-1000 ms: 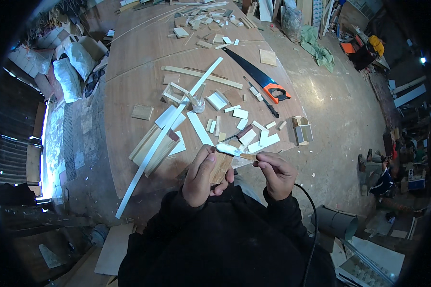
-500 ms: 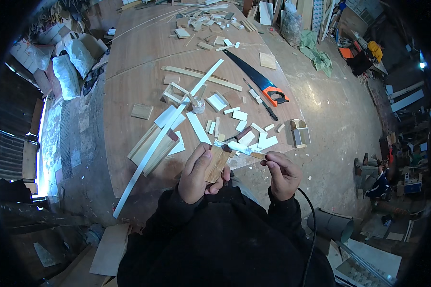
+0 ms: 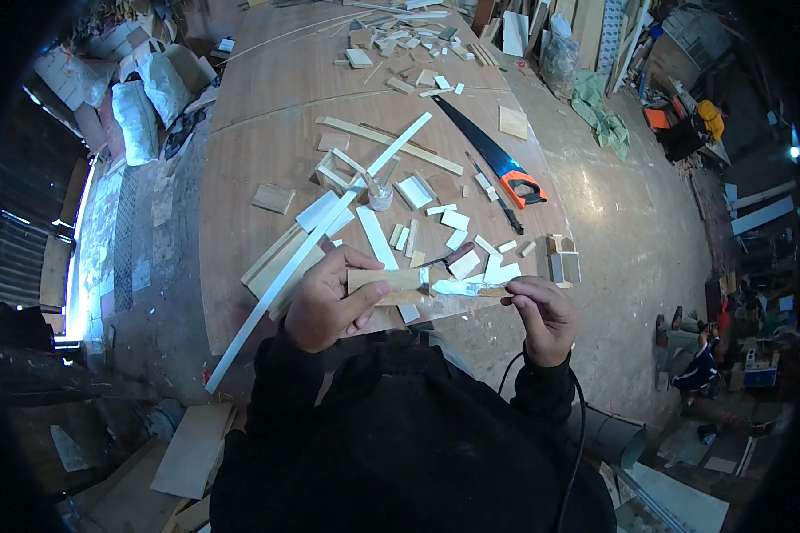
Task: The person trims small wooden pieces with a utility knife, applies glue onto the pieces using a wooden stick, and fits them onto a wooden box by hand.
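Note:
My left hand (image 3: 333,300) grips a small wooden block (image 3: 387,286), held crosswise with white paste at its right end. My right hand (image 3: 542,318) pinches a thin wooden stick (image 3: 493,291) thickly coated in white paste, its tip at that end of the block. Beyond them on the plywood table (image 3: 249,107) lie small wood offcuts (image 3: 453,219), a jar with sticks in it (image 3: 380,199), a long pale strip (image 3: 267,315), an open little wooden box (image 3: 336,173) and a dark tool (image 3: 462,259).
A handsaw (image 3: 480,147) and a long dark tool (image 3: 506,209) lie right of centre. A box piece (image 3: 562,262) stands at the right edge. A co-worker (image 3: 695,364) is low on the floor at right. Sacks (image 3: 138,124) lie left; a black cable (image 3: 580,409) hangs by my right sleeve.
My left hand has moved left and up, turning the block from upright to crosswise. My right hand has shifted right with the pasted stick, which now lies flatter.

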Demonstrator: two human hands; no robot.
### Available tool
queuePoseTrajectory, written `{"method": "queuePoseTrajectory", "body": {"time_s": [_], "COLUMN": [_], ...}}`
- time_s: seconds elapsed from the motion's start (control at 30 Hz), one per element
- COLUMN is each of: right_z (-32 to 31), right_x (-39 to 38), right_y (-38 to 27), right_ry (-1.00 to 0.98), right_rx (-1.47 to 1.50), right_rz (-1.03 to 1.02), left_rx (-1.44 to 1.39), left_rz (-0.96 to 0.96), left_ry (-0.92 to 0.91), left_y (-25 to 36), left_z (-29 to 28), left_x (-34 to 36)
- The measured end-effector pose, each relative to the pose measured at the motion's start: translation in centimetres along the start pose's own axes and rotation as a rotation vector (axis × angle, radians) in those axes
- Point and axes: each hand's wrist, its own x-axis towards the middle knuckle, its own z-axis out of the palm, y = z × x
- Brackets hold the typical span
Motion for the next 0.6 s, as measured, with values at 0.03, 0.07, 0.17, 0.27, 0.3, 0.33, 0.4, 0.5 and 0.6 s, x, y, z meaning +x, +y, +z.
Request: {"method": "queuePoseTrajectory", "body": {"time_s": [0.03, 0.07, 0.17, 0.27, 0.3, 0.33, 0.4, 0.5, 0.6], "right_z": [0.0, 0.0, -0.1, -0.3, -0.4, -0.5, -0.7, -1.2, -1.6], "right_x": [0.3, 0.6, 1.4, 2.4, 2.7, 3.0, 3.7, 4.8, 6.1], "right_y": [0.1, 0.1, 0.3, 0.3, 0.3, 0.4, 0.4, 0.4, 0.6], "right_ry": [-0.024, -0.047, -0.097, -0.171, -0.177, -0.181, -0.189, -0.232, -0.265], "right_rx": [-0.041, -0.082, -0.132, -0.177, -0.173, -0.155, -0.133, -0.137, -0.229], "right_rz": [-0.025, -0.051, -0.079, -0.101, -0.106, -0.113, -0.125, -0.152, -0.218], "left_rx": [0.002, 0.003, 0.040, 0.123, 0.170, 0.172, 0.115, 0.201, 0.295], "left_rz": [0.002, 0.025, 0.087, 0.156, 0.186, 0.191, 0.207, 0.251, 0.191], "left_ry": [0.009, 0.034, 0.082, 0.147, 0.188, 0.196, 0.181, 0.197, 0.260], "left_y": [0.1, 0.4, 0.5, 0.5, 0.6, 0.6, 0.4, 0.6, 1.4], "left_z": [0.1, 0.4, 0.5, 0.4, 0.5, 0.6, 0.9, 1.4, 1.9], "left_x": [0.0, 0.0, 0.1, 0.5, 0.7, 0.9, 1.3, 1.8, 2.2]}}
